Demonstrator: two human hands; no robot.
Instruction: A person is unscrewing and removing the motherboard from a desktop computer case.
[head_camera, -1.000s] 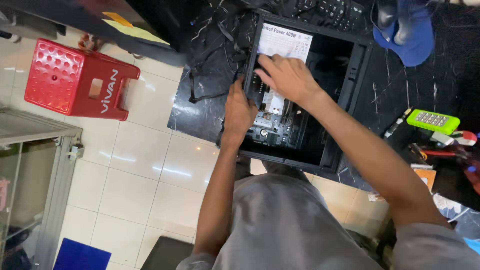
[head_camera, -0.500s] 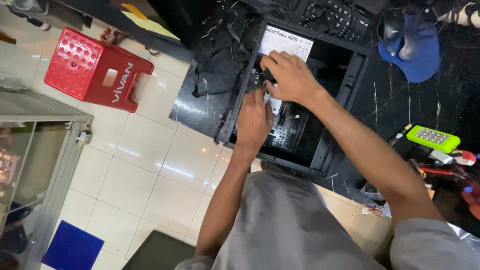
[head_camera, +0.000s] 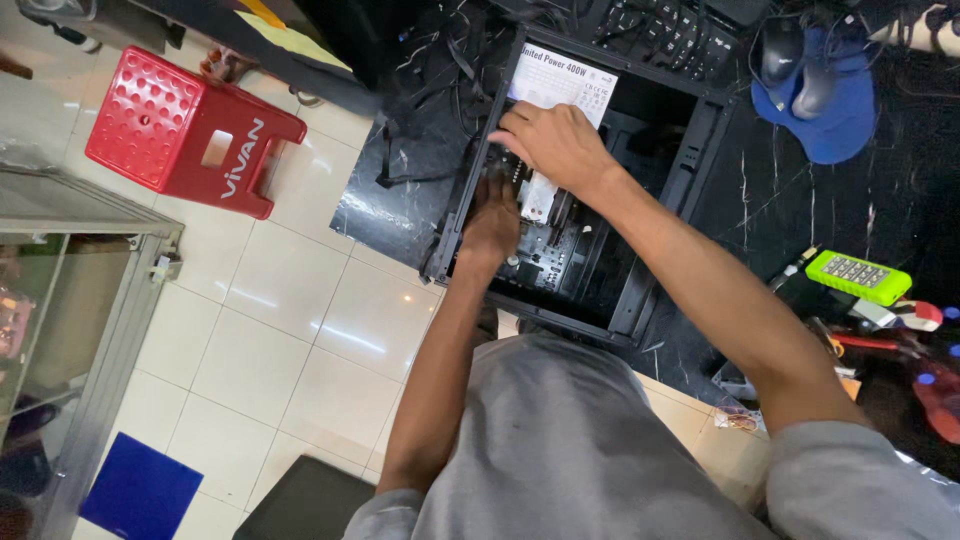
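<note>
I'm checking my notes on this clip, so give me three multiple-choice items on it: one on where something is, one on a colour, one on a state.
1. Where are both hands?
A. inside the open computer case
B. on the stool
C. on the keyboard

2. What colour is the plastic stool?
A. blue
B. red
C. green

3. How does the computer case lie?
A. upright, closed
B. on its side, open
C. boxed up

Answers:
1 A: left hand and right hand reach into the computer case.
2 B: the stool is red.
3 B: its inside faces up.

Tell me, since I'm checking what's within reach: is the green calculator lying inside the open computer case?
No, the green calculator lies on the dark marble tabletop, to the right of the open computer case.
</note>
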